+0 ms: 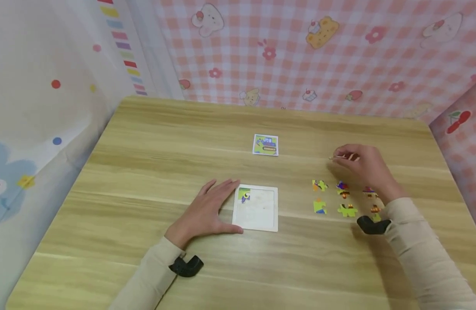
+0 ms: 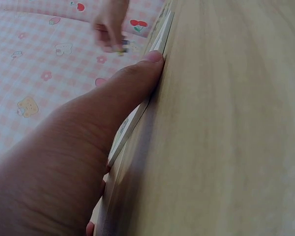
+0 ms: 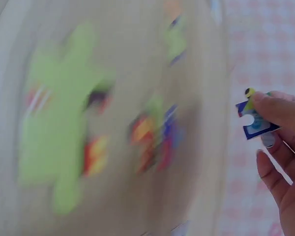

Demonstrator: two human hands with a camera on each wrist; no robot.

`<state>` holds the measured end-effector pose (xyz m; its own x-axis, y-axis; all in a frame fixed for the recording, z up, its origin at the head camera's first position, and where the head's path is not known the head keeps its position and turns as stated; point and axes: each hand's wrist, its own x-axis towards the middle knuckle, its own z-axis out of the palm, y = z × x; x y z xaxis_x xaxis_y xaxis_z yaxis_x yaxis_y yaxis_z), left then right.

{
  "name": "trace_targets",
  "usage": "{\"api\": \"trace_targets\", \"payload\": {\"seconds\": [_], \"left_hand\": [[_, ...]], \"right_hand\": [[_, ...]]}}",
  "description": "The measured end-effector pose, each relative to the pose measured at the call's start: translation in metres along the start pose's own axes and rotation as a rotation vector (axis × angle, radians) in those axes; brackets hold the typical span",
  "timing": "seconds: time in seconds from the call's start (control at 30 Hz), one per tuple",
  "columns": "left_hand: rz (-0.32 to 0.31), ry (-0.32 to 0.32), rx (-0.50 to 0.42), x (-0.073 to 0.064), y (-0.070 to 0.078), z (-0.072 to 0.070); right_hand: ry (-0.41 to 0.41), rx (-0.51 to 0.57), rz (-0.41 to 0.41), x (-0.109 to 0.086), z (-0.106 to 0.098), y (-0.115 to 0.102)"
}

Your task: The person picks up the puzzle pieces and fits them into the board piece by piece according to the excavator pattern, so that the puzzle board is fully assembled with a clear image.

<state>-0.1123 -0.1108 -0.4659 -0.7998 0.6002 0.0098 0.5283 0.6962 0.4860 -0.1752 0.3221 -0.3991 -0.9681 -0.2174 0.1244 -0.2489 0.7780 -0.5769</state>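
Note:
My left hand (image 1: 207,211) rests at the left side of a white square puzzle tray (image 1: 261,219), with its thumb and fingertips touching the frame's edge. One puzzle piece (image 1: 244,194), green with a purple part, lies in the tray's upper left corner. Above the table at the right, my right hand (image 1: 363,165) pinches a puzzle piece (image 3: 258,123) between thumb and fingers. That piece shows blue, green and yellow with a round notch in the right wrist view. Several loose puzzle pieces (image 1: 347,210) lie below this hand, partly blurred in the right wrist view.
A small picture card (image 1: 265,145) showing a digger lies behind the tray on the wooden table (image 1: 156,146). A pink checked cloth (image 1: 284,56) hangs behind the table, and a white dotted cloth (image 1: 40,112) stands at the left.

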Motion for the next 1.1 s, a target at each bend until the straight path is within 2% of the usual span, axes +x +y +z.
{"api": "trace_targets", "payload": {"seconds": [0.1, 0.2, 0.3, 0.47, 0.67, 0.77, 0.9, 1.1], "left_hand": [[0.0, -0.004, 0.004, 0.001, 0.0, 0.001], [-0.003, -0.003, 0.004, 0.0, 0.0, -0.001], [-0.001, -0.004, -0.004, 0.0, 0.001, -0.001], [-0.002, -0.01, 0.007, 0.0, 0.002, -0.002], [-0.001, -0.006, 0.012, -0.001, 0.001, -0.002], [0.0, -0.005, 0.014, 0.0, 0.001, -0.003], [0.001, -0.007, 0.014, 0.0, 0.002, -0.004], [0.001, -0.012, 0.005, -0.001, 0.002, -0.004]], "right_hand": [[0.1, 0.036, -0.051, 0.002, 0.002, -0.022], [0.119, 0.082, -0.089, 0.006, 0.013, -0.044], [0.077, 0.121, -0.114, 0.007, 0.031, -0.061], [-0.019, 0.192, -0.07, 0.005, 0.068, -0.088], [-0.141, 0.431, 0.032, -0.001, 0.101, -0.118], [-0.189, 0.502, 0.059, -0.004, 0.113, -0.126], [-0.214, 0.513, 0.107, -0.007, 0.122, -0.131], [-0.238, 0.494, 0.172, -0.01, 0.126, -0.127]]}}
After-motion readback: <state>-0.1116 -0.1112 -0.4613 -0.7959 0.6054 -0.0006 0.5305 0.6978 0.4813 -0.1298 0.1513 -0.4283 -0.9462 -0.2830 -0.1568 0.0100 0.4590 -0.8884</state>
